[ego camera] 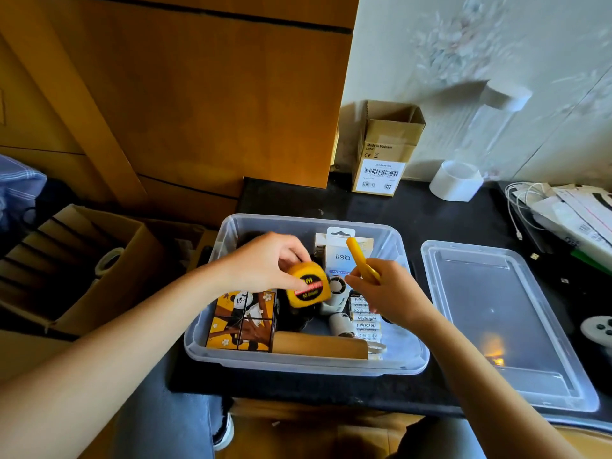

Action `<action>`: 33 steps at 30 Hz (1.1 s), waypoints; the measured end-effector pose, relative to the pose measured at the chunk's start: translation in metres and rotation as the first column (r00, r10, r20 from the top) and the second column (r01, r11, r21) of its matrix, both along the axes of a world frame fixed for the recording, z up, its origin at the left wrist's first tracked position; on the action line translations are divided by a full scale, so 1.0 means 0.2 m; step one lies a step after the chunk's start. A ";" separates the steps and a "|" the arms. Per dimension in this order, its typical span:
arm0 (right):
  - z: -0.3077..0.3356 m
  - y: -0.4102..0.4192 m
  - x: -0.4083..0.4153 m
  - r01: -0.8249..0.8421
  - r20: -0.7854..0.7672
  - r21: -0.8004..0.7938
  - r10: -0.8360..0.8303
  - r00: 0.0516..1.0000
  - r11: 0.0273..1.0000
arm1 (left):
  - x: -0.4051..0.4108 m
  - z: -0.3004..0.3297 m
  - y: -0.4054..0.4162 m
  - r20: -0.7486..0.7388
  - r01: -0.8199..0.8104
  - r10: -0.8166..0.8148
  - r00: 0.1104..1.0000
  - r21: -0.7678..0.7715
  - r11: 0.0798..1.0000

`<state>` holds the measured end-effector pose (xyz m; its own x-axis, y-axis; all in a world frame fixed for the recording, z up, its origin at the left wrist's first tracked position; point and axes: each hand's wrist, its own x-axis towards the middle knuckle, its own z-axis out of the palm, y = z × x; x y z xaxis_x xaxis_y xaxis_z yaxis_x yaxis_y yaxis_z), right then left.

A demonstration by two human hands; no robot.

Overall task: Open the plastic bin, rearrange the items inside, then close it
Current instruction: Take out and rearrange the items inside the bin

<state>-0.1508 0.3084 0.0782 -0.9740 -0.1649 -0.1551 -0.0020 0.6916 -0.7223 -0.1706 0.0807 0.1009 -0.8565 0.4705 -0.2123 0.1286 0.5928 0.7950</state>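
The clear plastic bin (231, 356) stands open on the black table, its lid (503, 326) lying flat to the right. My left hand (265, 260) grips a yellow tape measure (308, 286) above the bin's middle. My right hand (387, 293) holds a slim yellow tool (359, 258) that points up and away. Inside lie a panda-print cube (243, 321) at front left, a wooden roller (319, 346) along the front wall, a small white fan (336, 289), a pack of batteries (364, 321) and a white mini-fan box (342, 256) at the back.
A small cardboard box (385, 150) and a roll of white tape (455, 180) stand at the back by the wall. Cables and papers (563, 207) pile at the right, with a white game controller (599, 329) at the edge. A large cardboard box (99, 260) sits left, beside a wooden cabinet (198, 94).
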 end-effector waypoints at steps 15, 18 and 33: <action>-0.03 0.01 -0.03 -0.086 0.073 0.068 0.081 0.994 0.994 | 0.01 -0.13 0.20 0.161 0.425 -0.409 0.898 -0.551 0.718; -0.03 0.01 -0.03 -0.083 0.080 0.069 0.077 0.994 0.994 | 0.01 -0.12 0.22 0.201 0.475 -0.450 0.870 -0.587 0.656; -0.03 -0.01 -0.02 -0.122 0.109 0.069 0.114 0.988 0.990 | 0.02 -0.16 0.14 -0.053 0.269 -0.378 0.924 -0.612 0.744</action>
